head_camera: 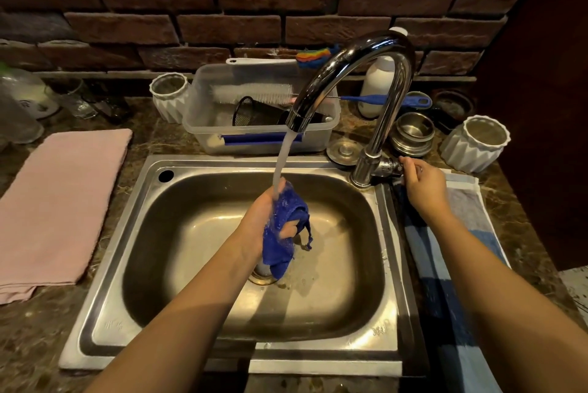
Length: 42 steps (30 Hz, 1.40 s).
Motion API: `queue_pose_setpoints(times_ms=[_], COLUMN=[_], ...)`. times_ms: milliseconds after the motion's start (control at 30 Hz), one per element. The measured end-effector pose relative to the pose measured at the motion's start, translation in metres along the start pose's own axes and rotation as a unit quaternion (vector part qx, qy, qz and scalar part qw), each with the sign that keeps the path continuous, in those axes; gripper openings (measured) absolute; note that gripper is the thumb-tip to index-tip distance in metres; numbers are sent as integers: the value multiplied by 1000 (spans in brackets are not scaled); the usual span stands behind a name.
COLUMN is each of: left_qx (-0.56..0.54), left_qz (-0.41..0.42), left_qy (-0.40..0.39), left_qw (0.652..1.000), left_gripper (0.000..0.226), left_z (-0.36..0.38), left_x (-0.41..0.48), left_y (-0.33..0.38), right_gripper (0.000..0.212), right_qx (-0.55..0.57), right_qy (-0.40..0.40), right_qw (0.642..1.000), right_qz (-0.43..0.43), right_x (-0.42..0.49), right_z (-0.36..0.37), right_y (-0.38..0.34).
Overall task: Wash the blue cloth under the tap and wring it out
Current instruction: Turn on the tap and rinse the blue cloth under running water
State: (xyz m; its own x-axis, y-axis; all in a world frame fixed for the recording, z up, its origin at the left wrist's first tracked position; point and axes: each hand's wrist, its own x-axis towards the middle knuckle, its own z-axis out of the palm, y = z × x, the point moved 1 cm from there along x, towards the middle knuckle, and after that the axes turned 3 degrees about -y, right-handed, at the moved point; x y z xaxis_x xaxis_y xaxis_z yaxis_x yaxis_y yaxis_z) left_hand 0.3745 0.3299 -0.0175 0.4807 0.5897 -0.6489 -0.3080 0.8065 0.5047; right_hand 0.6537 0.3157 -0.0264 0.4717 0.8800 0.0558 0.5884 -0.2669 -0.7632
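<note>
The blue cloth point(284, 227) hangs bunched over the middle of the sink point(386, 265), directly under the tap's spout, with the water stream point(281, 163) striking its top fold. The left hand point(270, 217) is clamped around the cloth's upper part, fingers buried in the fabric, and the loose tail drops toward the drain point(264, 278) below it. The right hand point(420, 182) is well apart from the left, at the right rim of the sink, its fingertips pinched on the small handle point(396, 166) at the base of the tap point(366, 81).

The step in hand looks like the wetting stage: water runs and the cloth soaks, but only one hand works it. Next, I judge, the right hand must either set the flow or let go of the handle and come to the cloth, since rubbing and then wringing both need two hands twisting against each other above the sink.

Behind the sink on the bench stands a clear plastic tub point(318, 138) holding a bottle brush point(251, 93); a pink towel point(60, 201) lies left of the sink, a striped towel point(471, 211) right of it.

The cloth hides most of the drain and the left fingers. Whether the handle is being turned cannot be told. The bench's far left corner is blurred.
</note>
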Motion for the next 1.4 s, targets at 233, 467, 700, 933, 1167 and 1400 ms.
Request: queue_pose_setpoints(times_ms=[233,467,700,933,1167,1400], left_qx=[15,-19,6,20,22,54], left_qz=[18,12,20,33,0,-4], left_qy=[28,33,57,94,-33,-82], left_qw=[999,999,998,995,999,995], left_gripper=[28,27,25,20,21,29], left_z=[-4,-7,-12,-10,-16,-21], left_x=[1,1,-1,-1,-8,-11], left_y=[1,0,2,5,2,5], right_gripper=[35,39,44,41,37,38], right_qx=[-4,-6,-12,-29,17,150], right_qy=[-14,-34,-38,-57,77,-220], right_qw=[1000,999,998,996,980,955], right_qz=[21,34,50,68,184,132], right_x=[3,8,10,15,-13,-91], right_z=[-2,-6,-8,-11,6,112], right_y=[-1,-4,-8,-13,-20,-84])
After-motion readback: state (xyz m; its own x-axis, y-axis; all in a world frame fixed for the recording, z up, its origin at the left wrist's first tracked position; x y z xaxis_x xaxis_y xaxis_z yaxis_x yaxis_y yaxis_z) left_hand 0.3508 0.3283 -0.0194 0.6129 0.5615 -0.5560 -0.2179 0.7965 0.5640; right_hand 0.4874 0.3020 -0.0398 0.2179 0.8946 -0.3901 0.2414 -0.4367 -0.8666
